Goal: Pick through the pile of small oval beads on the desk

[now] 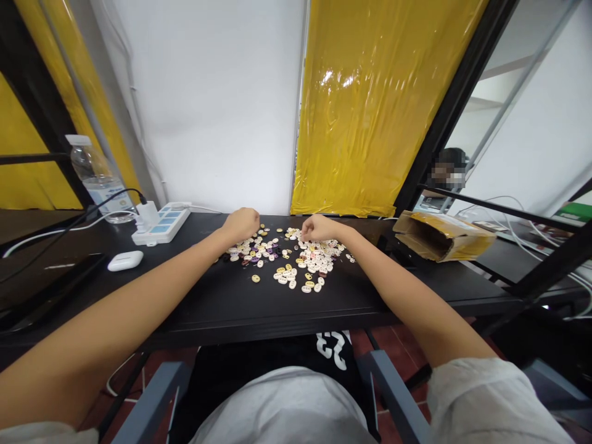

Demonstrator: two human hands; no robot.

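Many small oval buttons [319, 256], mostly cream and yellow, are spread over the black table [203, 293]. A second cluster of buttons [259, 246], with purple and dark ones mixed in, lies to the left. My left hand [243, 223] is closed at the back left edge of that cluster, its fingertips turned away from view. At the back of the larger pile, my right hand [318, 228] has its thumb and fingers pinched together close over the buttons. Whatever either hand grips is hidden or too small to name.
At the left are a white power strip [166, 223], a plastic water bottle [104, 185] and a white earbud case [125, 261]. An opened cardboard box [439, 237] sits at the right by a black metal frame. Beyond the frame a person's head [448, 168] shows.
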